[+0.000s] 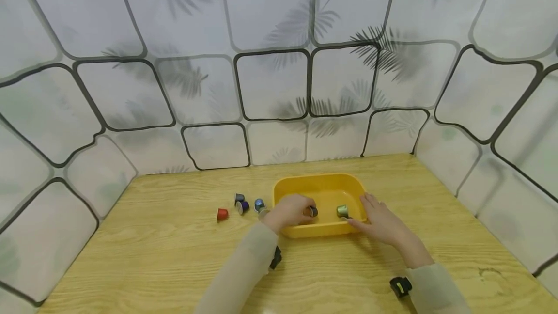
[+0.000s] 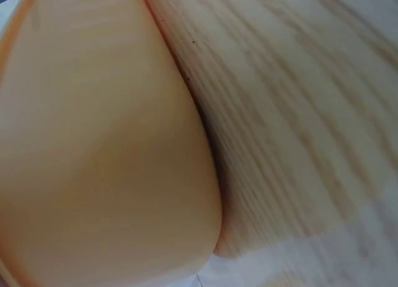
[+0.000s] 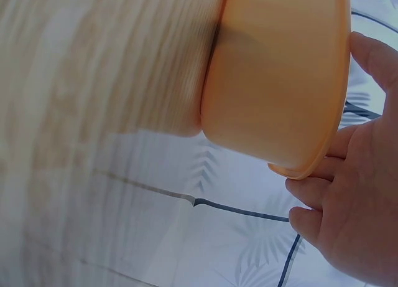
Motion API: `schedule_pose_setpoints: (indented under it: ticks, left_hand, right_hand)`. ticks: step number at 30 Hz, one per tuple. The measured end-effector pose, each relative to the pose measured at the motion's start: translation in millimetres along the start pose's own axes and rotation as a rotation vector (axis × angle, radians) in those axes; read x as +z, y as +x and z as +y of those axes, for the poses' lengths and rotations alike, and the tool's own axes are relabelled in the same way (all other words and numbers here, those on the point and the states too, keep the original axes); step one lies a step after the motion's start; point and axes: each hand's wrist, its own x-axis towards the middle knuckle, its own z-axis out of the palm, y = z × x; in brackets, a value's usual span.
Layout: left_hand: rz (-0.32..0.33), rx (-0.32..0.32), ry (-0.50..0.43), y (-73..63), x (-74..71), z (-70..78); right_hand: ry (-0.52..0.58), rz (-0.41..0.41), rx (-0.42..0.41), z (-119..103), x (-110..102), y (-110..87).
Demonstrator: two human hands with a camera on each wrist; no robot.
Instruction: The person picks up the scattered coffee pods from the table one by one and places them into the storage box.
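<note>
A yellow plastic tray [image 1: 322, 229] stands on the table. Over its left side reaches my left hand [image 1: 291, 211], pinching a dark coffee capsule [image 1: 313, 211] just above the tray's floor. My right hand [image 1: 385, 222] grips the tray at its right near corner, thumb on the near rim and fingers along the right side. In the right wrist view, the fingers [image 3: 311, 192] curl at the rim's corner. A green capsule [image 1: 342, 211] lies inside the tray near the right thumb. The left wrist view shows only the tray's outer wall [image 2: 112, 144] and the wooden table.
Left of the tray lie a red capsule [image 1: 222, 214], a purple capsule [image 1: 242, 207], a dark grey capsule [image 1: 239, 198] and a blue capsule [image 1: 259, 204]. A pale capsule [image 1: 263, 213] is partly hidden by my left hand. Patterned cloth [image 1: 279, 144] walls the wooden table [image 1: 174, 256] behind and beside.
</note>
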Motion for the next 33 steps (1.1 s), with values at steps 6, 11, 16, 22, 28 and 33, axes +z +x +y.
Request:
schedule_pose_setpoints:
  ticks: [6, 11, 16, 22, 28, 33]
  left_hand:
    - [-0.020, 0.035, 0.053, 4.4, 1.9, 3.1]
    - [-0.041, 0.050, 0.061, 5.3, 3.2, 4.3]
    - [-0.051, 0.059, 0.054, 6.6, 3.7, 4.4]
    - [-0.055, 0.053, 0.054, 7.7, 4.7, 4.0]
    - [-0.060, 0.031, 0.062, 8.2, 5.3, 4.0]
    - [-0.060, 0.019, 0.060, 8.3, 6.2, 3.2]
  right_hand:
    - [-0.008, -0.002, 0.005, 0.1, 0.2, 0.3]
    - [-0.002, -0.007, 0.010, 0.2, 1.1, 0.5]
    - [-0.007, -0.001, 0.006, -1.0, -0.8, -0.1]
    - [-0.012, 0.005, 0.003, -1.8, -2.0, 0.0]
    - [-0.005, -0.006, 0.012, -1.2, -1.4, -0.3]
    - [0.004, -0.013, 0.016, -2.0, -2.1, -0.8]
